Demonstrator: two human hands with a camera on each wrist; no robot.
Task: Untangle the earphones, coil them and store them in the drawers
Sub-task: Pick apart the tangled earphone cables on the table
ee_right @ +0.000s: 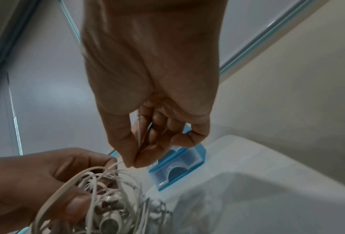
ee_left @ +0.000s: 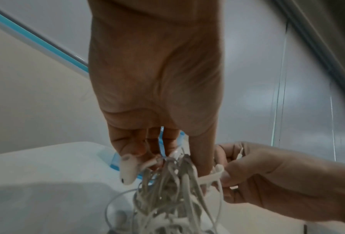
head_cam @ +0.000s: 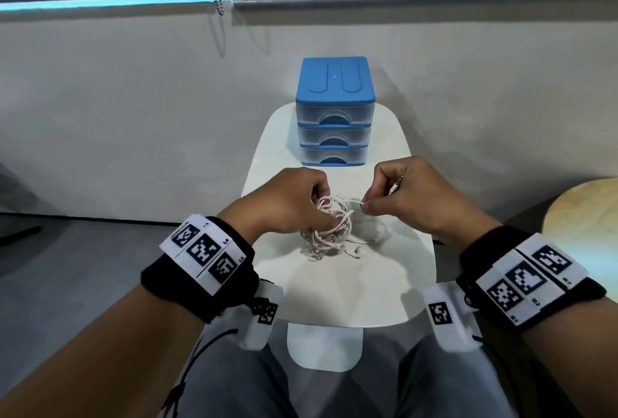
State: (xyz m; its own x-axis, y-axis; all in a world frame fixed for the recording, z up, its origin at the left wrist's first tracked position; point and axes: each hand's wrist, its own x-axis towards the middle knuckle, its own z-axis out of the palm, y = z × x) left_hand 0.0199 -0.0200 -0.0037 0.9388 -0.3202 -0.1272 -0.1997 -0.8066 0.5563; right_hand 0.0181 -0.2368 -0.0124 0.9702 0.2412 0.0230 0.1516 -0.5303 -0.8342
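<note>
Earphones point(head_cam: 329, 228), a knotted bunch, are held above the table point(head_cam: 337, 287) by the left hand point(head_cam: 287, 203). One wire is pinched by the right hand point(head_cam: 401, 197). Untangling is underway; gentle pulling toward 3 o'clock is needed next. Drawers point(head_cam: 335, 116) wait shut at 12 o'clock.

White table point(head_cam: 394, 290), grey floor point(head_cam: 83, 267), pale wall point(head_cam: 117, 100).

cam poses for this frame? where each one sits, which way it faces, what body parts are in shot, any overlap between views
Head: on the person's head, facing forward and down at the white table, blue drawer unit and earphone tangle; shows both forearms, left hand, right hand, lap.
Left wrist: under the left wrist, looking along the palm to its fingers in the tangle.
Right wrist: under the right wrist, looking along the palm to fingertips pinching one cord.
Shared: both wrist views catch the opposite hand, tangle and drawer unit.
</note>
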